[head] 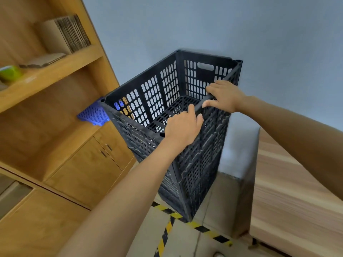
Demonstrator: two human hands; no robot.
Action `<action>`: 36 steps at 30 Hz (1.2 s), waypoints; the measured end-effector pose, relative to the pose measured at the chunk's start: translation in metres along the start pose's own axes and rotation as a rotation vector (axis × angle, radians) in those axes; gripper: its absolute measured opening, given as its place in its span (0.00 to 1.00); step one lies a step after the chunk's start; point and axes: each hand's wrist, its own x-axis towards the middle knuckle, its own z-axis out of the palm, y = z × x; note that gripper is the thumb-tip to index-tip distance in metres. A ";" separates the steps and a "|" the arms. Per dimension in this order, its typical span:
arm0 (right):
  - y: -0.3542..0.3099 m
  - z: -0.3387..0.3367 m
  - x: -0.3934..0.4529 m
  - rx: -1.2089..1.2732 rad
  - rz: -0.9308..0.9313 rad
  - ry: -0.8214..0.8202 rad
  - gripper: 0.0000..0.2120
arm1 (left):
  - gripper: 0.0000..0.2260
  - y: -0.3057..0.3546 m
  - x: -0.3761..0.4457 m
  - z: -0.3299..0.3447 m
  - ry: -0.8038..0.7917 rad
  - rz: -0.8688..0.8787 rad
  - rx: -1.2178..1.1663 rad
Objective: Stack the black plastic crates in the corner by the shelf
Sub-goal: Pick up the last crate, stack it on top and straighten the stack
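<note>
A stack of black perforated plastic crates (196, 169) stands on the floor in the corner between the wooden shelf unit (55, 101) and the grey wall. The top crate (157, 89) is open and empty, its slotted floor visible. My left hand (182, 127) grips the near rim of the top crate, close to its front corner. My right hand (225, 95) grips the same rim farther along, fingers curled over the edge. The lower crates show only as side walls below the top one.
A blue plastic basket (92, 114) lies on a shelf beside the stack. Flattened cardboard (65, 34) and a green object (10, 72) sit on upper shelves. Yellow-black hazard tape (209, 230) marks the floor. A wooden tabletop (297, 191) is at the right.
</note>
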 end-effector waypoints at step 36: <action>-0.079 -0.009 0.042 -0.081 0.115 -0.103 0.52 | 0.27 -0.106 0.005 -0.010 -0.088 -0.093 0.005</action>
